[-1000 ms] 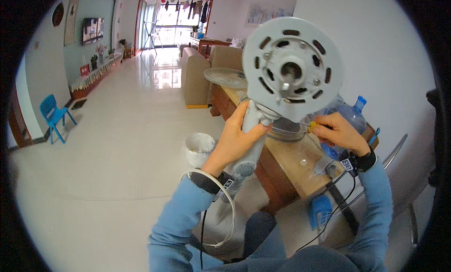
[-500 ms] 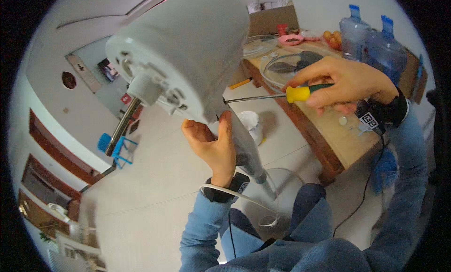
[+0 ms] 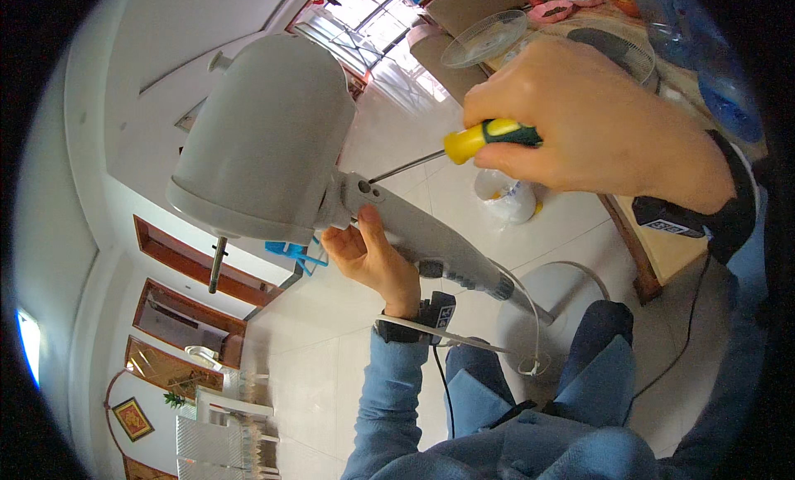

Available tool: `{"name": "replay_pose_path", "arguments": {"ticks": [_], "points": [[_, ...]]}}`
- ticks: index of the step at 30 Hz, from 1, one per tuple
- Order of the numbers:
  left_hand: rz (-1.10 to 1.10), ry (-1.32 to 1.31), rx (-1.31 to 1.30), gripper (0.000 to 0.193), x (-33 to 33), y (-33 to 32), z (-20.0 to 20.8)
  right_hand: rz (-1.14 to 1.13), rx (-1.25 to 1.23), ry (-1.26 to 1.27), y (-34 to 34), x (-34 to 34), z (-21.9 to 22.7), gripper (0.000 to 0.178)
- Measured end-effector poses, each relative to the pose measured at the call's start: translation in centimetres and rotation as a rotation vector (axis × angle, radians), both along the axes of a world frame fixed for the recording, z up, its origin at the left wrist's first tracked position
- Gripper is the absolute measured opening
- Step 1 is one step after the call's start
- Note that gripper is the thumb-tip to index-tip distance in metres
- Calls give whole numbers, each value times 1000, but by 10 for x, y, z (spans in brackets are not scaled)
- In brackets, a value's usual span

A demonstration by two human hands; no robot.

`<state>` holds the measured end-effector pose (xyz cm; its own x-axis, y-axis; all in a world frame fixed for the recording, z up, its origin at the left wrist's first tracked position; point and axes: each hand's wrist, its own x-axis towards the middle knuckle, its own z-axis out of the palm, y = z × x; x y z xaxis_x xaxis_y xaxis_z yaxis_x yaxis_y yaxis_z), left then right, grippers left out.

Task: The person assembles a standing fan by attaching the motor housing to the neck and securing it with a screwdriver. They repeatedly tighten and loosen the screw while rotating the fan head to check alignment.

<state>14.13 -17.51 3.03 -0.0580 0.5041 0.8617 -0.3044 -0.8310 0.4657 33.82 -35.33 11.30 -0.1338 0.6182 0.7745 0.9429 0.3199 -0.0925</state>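
In front of me stands a grey pedestal fan with no blades or grille on it. Its rounded motor housing (image 3: pixel 265 140) tilts to the left, and the bare metal shaft (image 3: pixel 217 269) points downward. My right hand (image 3: pixel 571 107) is closed around a screwdriver (image 3: pixel 484 139) with a yellow and dark green handle. The screwdriver's tip meets the fan neck (image 3: pixel 396 223) at one of the small holes below the housing; whether it sits inside is hard to see. Holding that neck from below is my left hand (image 3: pixel 373 260), its thumb close to the holes and its fingers partly hidden.
A wooden table (image 3: pixel 662 252) stands at the right. It bears a fan grille (image 3: pixel 489 39), grey fan blades (image 3: pixel 609 48) and a pink dish (image 3: pixel 551 12). A white bucket (image 3: pixel 507 200) is on the floor. The fan's round base (image 3: pixel 513 318) stands before my knees, with a pale cord nearby.
My view has shifted, and the motor housing now shows from its side rather than its shaft end. The screwdriver stays at the neck, with my right hand appearing nearer. My left hand still holds the fan.
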Motion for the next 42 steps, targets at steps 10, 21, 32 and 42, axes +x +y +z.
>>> {"name": "replay_pose_path", "arguments": {"ticks": [10,21,32,42], "points": [[2,18,-34,26,0,2,2,113,-194,242,-5,10,-10,25],[-68,59,-91,32,-11,2,1,172,-125,264,4,8,-17,23],[-224,159,-150,45,-22,6,9,105,-29,444,-21,12,-34,18],[-443,178,-132,54,-32,43,7,122,-76,453,-5,52,-73,23]]}}
